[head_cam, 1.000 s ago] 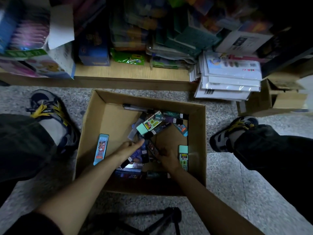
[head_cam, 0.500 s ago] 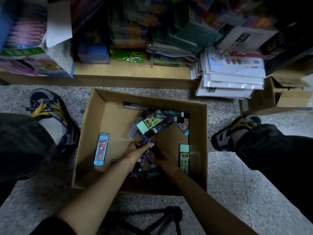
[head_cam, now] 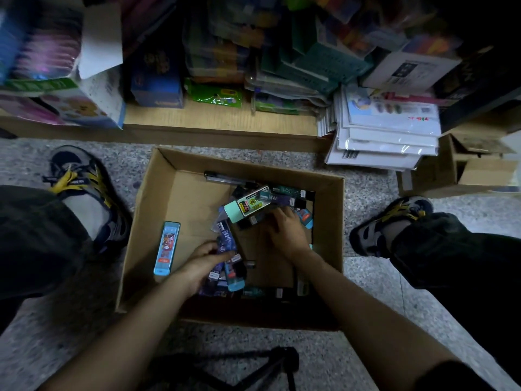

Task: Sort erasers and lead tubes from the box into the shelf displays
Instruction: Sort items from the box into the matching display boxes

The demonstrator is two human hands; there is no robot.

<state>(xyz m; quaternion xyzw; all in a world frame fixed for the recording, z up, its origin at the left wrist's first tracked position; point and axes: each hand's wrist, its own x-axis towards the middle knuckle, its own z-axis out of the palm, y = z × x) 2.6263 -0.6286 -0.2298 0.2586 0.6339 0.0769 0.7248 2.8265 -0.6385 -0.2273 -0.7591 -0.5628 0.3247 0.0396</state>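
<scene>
Both hands are seen inside an open cardboard box [head_cam: 329, 249] set on the floor. A bunch of dark and blue lead tubes [head_cam: 229, 265] is gripped by the left hand [head_cam: 203, 263], with the fingers curled round it. The right hand [head_cam: 287, 232] is placed palm down, just beyond and to the right of the left one. Its fingertips are bent at the edge of a loose pile of tubes; whether anything is held cannot be told. A mint-capped tube [head_cam: 248, 206] is lying tilted just left of the right fingertips. A blue case [head_cam: 167, 248] is laid flat just left of the left hand. A pen [head_cam: 225, 177] is lying against the far wall, beyond both hands. A shelf [head_cam: 220, 119] stocked with packets is seen further beyond.
</scene>
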